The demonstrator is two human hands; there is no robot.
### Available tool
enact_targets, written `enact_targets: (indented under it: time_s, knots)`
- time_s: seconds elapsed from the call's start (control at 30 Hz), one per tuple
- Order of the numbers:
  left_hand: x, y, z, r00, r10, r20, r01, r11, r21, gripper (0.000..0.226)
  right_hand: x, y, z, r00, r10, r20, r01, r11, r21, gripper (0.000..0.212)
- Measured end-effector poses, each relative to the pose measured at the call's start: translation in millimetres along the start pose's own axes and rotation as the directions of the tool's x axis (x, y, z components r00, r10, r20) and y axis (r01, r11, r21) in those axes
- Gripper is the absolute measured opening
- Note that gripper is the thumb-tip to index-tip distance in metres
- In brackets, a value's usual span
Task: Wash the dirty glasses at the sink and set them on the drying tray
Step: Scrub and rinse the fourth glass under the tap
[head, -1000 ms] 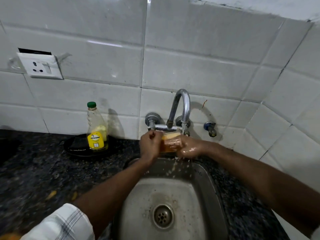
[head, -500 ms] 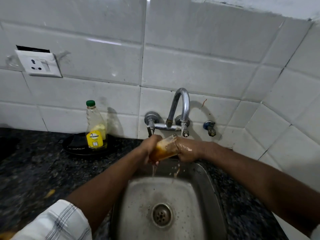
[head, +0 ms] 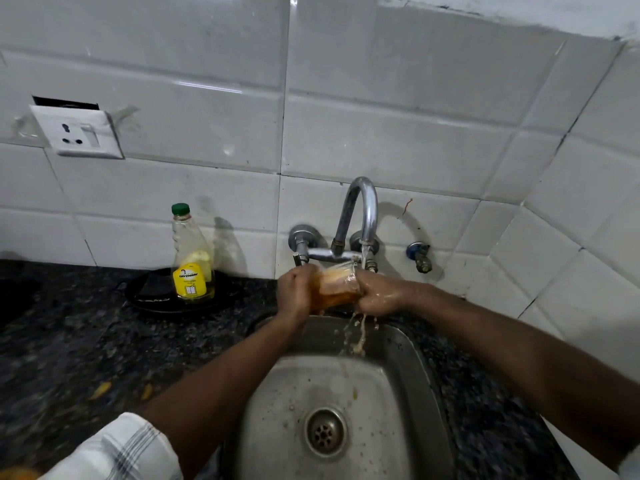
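A clear glass [head: 337, 287] with orange-brown liquid in it lies almost on its side under the running tap [head: 360, 216], above the back of the steel sink [head: 408, 358]. My left hand [head: 296, 289] grips its left end. My right hand [head: 379, 294], wet, grips its right end, where the water hits. Brownish water spills from the glass into the basin. The glass's ends are hidden inside my fingers.
A dish-soap bottle [head: 192, 265] with a green cap stands on a black plate [head: 152, 299] on the dark granite counter [head: 69, 341], left of the sink. A wall socket [head: 78, 133] is at upper left, a small valve [head: 419, 256] right of the tap.
The glass has risen back under the tap's stream after being tipped lower and to the left. More dirty water now pours into the sink.
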State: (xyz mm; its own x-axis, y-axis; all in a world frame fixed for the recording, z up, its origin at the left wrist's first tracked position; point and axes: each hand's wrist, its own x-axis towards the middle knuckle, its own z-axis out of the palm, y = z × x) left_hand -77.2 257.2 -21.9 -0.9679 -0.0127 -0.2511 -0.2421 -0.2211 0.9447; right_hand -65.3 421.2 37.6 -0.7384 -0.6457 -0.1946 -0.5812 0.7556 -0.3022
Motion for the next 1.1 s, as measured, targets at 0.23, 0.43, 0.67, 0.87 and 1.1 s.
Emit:
enact_targets:
  time_s: [0.23,0.43,0.67,0.87,1.1]
  knots:
    - [-4.3,10.0,0.2,0.960,-0.281,-0.012,0.281,0.960,0.010,0.027,-3.6,-5.4,5.4,1.000,0.015,-0.001,-0.015,0.988,0.155,0.037]
    - [-6.7,-11.0,6.5,0.950,0.040,-0.309,-0.008,0.995,0.104,0.036,4.6,-20.5,24.6,0.874,0.447,-0.189,-0.084,0.523,0.848,0.034]
    - [-24.0,-13.2,17.1,0.868,0.389,-0.310,-0.329,0.916,0.228,0.020,29.5,-36.1,34.9,0.432,0.682,-0.590,-0.126,0.694,0.709,0.050]
    - [-15.0,3.6,5.1,0.947,-0.309,0.086,0.307,0.951,0.031,0.039,21.6,-36.1,49.2,0.470,0.602,-0.646,-0.104,0.764,0.636,0.044]
    - [-25.3,-4.4,12.4,0.979,0.137,-0.149,-0.112,0.980,0.167,0.028,19.1,-38.0,42.3,0.468,0.579,-0.668,-0.095,0.784,0.613,0.044]
